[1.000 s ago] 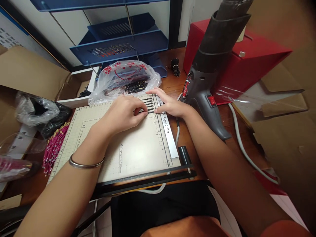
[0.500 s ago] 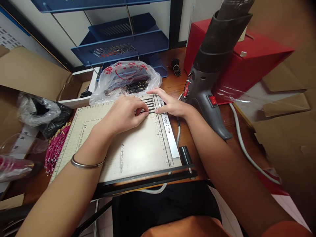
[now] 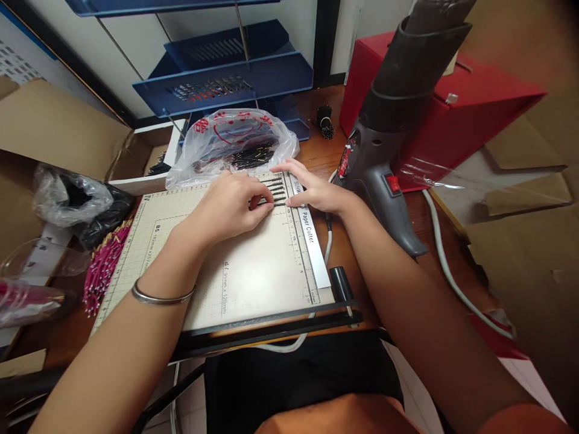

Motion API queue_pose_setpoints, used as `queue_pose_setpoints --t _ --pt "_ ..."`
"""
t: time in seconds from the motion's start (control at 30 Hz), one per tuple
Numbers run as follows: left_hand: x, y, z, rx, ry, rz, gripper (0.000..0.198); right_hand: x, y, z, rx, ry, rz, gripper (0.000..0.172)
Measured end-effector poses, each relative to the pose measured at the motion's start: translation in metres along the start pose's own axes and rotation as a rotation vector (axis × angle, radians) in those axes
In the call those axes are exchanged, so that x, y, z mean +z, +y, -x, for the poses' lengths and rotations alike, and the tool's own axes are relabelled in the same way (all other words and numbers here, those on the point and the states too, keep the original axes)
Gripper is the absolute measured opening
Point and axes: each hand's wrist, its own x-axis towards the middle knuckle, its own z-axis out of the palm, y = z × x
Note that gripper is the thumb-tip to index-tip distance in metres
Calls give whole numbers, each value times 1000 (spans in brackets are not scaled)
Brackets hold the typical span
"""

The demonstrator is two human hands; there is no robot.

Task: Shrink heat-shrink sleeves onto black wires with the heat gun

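A cream paper cutter board (image 3: 235, 271) with a printed grid lies in front of me. Near its far right corner several thin black wires (image 3: 275, 190) lie side by side across the grid. My left hand (image 3: 228, 205) rests curled over their left ends, fingertips pinched on one wire. My right hand (image 3: 312, 190) lies flat beside the wires' right ends, fingers stretched out on the cutter's white ruler strip (image 3: 312, 241).
A grey heat gun (image 3: 389, 138) stands right of the board, its white cord (image 3: 446, 265) trailing toward me. Behind are a plastic bag of black wires (image 3: 235, 144), a blue tray rack (image 3: 221, 78) and a red box (image 3: 452, 108). Pink wires (image 3: 102, 268) lie at the left.
Both hands stay on the black wires; my left fingers shifted only slightly. The view drifted a little.
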Motion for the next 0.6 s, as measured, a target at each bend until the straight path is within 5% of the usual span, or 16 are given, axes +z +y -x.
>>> queue_pose_setpoints --t 0.3,0.6 --pt "0 1 0 -14 1 -16 23 4 -7 2 88 15 -6 90" --pt "2 -1 0 -6 7 -10 22 0 0 2 8 -10 -7 88"
